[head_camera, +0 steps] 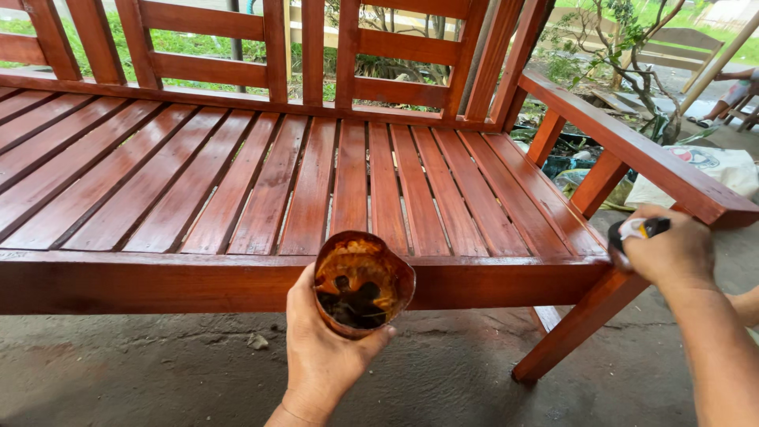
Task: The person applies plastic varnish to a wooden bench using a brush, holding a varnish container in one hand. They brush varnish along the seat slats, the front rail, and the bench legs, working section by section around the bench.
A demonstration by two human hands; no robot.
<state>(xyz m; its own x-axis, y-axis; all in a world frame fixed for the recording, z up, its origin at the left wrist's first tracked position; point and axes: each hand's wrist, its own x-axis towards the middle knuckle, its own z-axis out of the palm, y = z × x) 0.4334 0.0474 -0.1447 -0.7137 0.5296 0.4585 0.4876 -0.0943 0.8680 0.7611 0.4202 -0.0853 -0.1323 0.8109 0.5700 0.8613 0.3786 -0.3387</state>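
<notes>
My left hand (322,354) grips a dented, stain-smeared cup (361,281) with dark liquid at its bottom, held in front of the front rail of a glossy reddish-brown slatted wooden bench (237,182). My right hand (670,249) is closed around a brush handle (639,229), black with a white band, at the bench's right front corner beside the armrest (632,150). The brush's bristles are hidden behind the hand and the front leg (581,320).
Bare concrete floor (158,372) lies under the bench. A white sack (715,170) and clutter sit beyond the armrest. Small trees, grass and another person's legs (731,95) show at the far right.
</notes>
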